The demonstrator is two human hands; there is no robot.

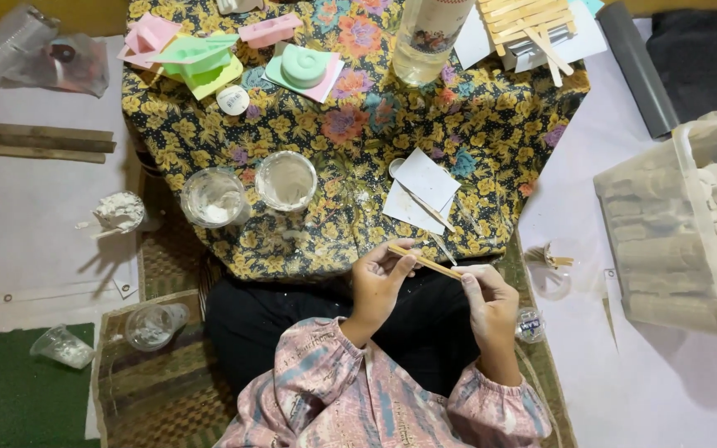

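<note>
2 hands held 1 thin wooden stick above the lap.

The left hand (379,278) pinched the wooden stick (425,262) near its left end; the right hand (487,294) gripped its right end; the stick lay just near of the floral-clothed counter (491,124); 2 clear cups (286,180) of white paste stood to the far left; white paper squares (421,189) lay just beyond the stick.

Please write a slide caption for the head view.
Both hands, left hand and right hand, hold a thin wooden stick above a floral cloth.
</note>
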